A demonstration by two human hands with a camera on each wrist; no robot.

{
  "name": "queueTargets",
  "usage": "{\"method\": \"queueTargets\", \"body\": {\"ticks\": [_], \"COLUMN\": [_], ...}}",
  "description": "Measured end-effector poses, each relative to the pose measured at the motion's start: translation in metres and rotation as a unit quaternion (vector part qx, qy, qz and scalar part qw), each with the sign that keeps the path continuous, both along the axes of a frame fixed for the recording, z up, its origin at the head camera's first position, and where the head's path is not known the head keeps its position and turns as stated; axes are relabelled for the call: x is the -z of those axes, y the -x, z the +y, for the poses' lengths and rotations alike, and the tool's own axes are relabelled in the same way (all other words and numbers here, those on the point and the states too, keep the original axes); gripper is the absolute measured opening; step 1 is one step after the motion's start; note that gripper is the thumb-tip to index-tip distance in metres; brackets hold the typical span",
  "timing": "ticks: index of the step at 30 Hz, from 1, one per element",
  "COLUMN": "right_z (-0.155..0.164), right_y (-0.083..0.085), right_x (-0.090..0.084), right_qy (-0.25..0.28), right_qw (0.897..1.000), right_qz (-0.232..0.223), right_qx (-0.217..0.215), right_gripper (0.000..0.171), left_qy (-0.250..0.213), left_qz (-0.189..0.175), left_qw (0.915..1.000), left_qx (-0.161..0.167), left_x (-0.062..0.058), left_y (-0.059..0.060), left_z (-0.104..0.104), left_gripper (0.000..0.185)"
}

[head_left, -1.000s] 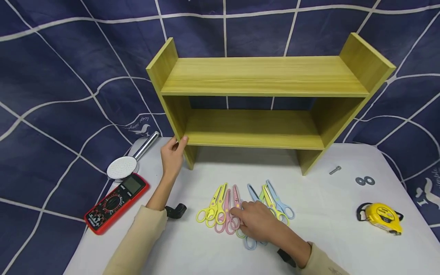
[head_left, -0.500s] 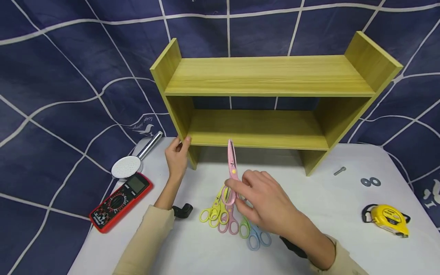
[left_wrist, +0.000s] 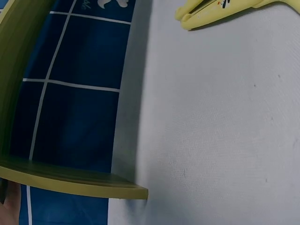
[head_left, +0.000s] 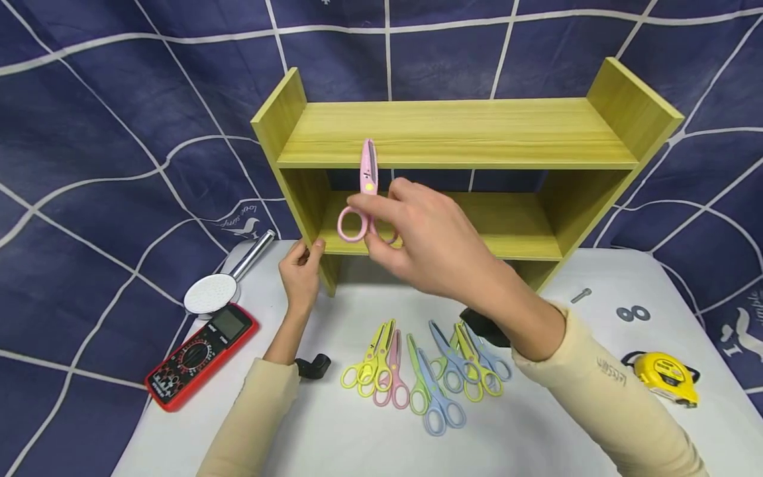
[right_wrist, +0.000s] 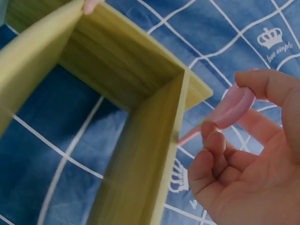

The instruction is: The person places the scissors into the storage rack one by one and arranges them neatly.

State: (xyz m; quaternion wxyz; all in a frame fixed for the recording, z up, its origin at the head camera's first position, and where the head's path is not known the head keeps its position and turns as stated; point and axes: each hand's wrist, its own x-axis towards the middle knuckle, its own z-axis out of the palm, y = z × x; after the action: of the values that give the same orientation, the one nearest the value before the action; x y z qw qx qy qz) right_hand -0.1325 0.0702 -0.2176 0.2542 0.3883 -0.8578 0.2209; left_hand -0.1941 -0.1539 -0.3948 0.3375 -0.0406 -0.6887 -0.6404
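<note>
In the head view the two hands are apart. The right hand (head_left: 435,242) is raised in front of the wooden shelf (head_left: 459,136) and pinches a pair of pink scissors (head_left: 367,179) by the handles between thumb and fingers, the blades pointing up and away from the person. The left hand (head_left: 300,273) grips the front edge of the shelf's left side panel, near the lower board. Below the right hand, nearer the person, a row of other scissors (head_left: 429,377) in yellow, pink, green and blue lies on the white surface (head_left: 334,437), some overlapping. Left of the left hand are a shower head (head_left: 211,293) and a red and black multimeter (head_left: 201,356), just beside each other. Well to the right of the right hand lie a small bolt (head_left: 581,295), two grey washers (head_left: 633,314) and a yellow tape measure (head_left: 664,375). Dark blue cloth (head_left: 125,79) hangs beyond both hands.

In the left wrist view only a sliver of the left hand shows, at the lower left corner behind the panel (too little to read its grip from there).

In the right wrist view the right hand pinches the pink scissors beside the shelf; whether their tip touches the wood cannot be told.
</note>
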Motion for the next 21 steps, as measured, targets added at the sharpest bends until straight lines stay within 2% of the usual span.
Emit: {"method": "queueTargets", "body": {"ticks": [7,15,17,21], "right_z": [-0.011,-0.030,-0.038,-0.051], "right_y": [0.019,0.053,0.064,0.080], "right_x": [-0.023,-0.035,-0.040,-0.046], "right_qy": [-0.015,-0.007,-0.019,-0.054], "right_qw": [0.998,0.994,0.992,0.984], "right_qz": [-0.035,-0.019,-0.021,-0.060], "right_qx": [0.041,0.107,0.126,0.159], "right_gripper": [0.034,0.024,0.025,0.037], "left_qy": [-0.011,-0.011,-0.011,-0.014], "left_qz": [-0.010,-0.009,-0.009,-0.012], "left_qw": [0.9999,0.9998,0.9998,0.9998], "left_qx": [0.007,0.012,0.013,0.007], "left_x": [0.001,0.002,0.002,0.003], "left_y": [0.001,0.004,0.005,0.005], "left_z": [-0.001,-0.004,-0.004,-0.004], "left_gripper": [0.019,0.018,0.018,0.019]}}
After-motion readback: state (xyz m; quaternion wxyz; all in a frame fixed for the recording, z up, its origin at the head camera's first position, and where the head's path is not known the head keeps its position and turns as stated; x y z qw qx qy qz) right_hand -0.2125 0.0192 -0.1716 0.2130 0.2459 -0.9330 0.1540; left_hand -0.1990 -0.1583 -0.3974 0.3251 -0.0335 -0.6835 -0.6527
